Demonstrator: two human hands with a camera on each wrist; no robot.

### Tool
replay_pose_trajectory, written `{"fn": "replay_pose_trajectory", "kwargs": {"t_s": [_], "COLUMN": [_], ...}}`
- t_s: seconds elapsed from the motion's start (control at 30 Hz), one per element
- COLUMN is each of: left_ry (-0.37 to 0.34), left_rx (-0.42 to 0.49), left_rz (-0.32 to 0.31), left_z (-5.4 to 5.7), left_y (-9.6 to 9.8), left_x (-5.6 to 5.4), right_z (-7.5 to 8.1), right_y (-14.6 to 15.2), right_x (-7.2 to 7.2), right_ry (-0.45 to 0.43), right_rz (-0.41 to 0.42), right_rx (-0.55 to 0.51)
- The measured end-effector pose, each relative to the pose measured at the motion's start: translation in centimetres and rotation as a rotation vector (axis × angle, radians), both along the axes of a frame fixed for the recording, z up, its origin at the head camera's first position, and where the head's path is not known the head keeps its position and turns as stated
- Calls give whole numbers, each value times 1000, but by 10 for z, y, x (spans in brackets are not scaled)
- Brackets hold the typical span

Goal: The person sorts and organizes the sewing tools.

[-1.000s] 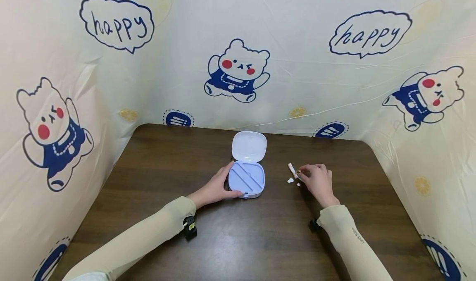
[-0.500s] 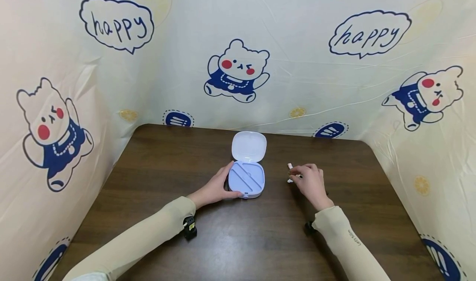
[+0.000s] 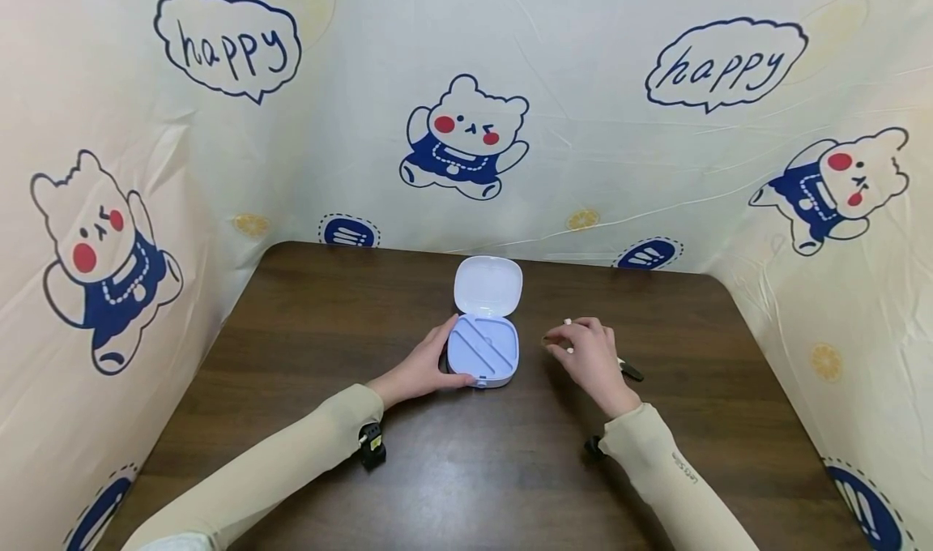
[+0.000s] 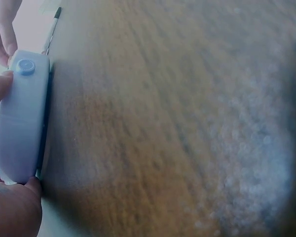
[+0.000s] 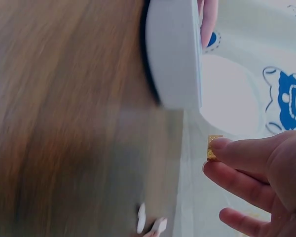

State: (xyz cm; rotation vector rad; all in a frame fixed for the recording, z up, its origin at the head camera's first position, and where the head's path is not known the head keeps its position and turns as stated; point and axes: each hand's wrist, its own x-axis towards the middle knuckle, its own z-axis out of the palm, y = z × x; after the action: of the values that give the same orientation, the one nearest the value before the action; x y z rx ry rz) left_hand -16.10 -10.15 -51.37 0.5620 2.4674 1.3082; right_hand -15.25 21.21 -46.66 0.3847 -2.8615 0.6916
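My left hand [image 3: 415,373] grips a lavender case [image 3: 483,348] at its left side, thumb along the front edge. The case's pale lid [image 3: 488,286] stands raised at the back, and diagonal ridges cross the inside. To the right, my right hand [image 3: 592,363] pinches a small gold patterned piece [image 5: 213,148] between thumb and forefinger, above the table and apart from the case. Whether this piece is a ring I cannot tell. Beyond that hand shows the end of a light stick [image 3: 568,322], mostly hidden. Small white bits [image 5: 141,218] lie near it.
Just right of my right hand, a thin rod with a dark end [image 3: 631,370] lies on the brown wooden table [image 3: 452,470]. A printed cloth [image 3: 583,146] with cartoon bears hangs behind the table and along both sides. Each wrist carries a small black camera.
My right hand has moved left toward the case with the gold piece, away from the stick and white bits. The dark-ended rod has come into view behind it. My left hand stays put.
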Motion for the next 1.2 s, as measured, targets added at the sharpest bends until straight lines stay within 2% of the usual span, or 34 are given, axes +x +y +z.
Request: {"fn": "replay_pose_trajectory", "kwargs": {"t_s": [0.5,0.97,1.2], "left_ry": [-3,3,1], "left_rx": [-10,-3,-1], "left_rz": [-1,-6,-2], "left_z": [0,-2,-3], "left_y": [0,0,-1], "left_x": [-2,-1,0], "right_z": [3,3,3], "right_y": [-41,-72,-84], "right_x": [3,10,12], "right_ry": [-6,61,59], "right_rz": [91,213,260], "right_rx": [0,3,-15]}}
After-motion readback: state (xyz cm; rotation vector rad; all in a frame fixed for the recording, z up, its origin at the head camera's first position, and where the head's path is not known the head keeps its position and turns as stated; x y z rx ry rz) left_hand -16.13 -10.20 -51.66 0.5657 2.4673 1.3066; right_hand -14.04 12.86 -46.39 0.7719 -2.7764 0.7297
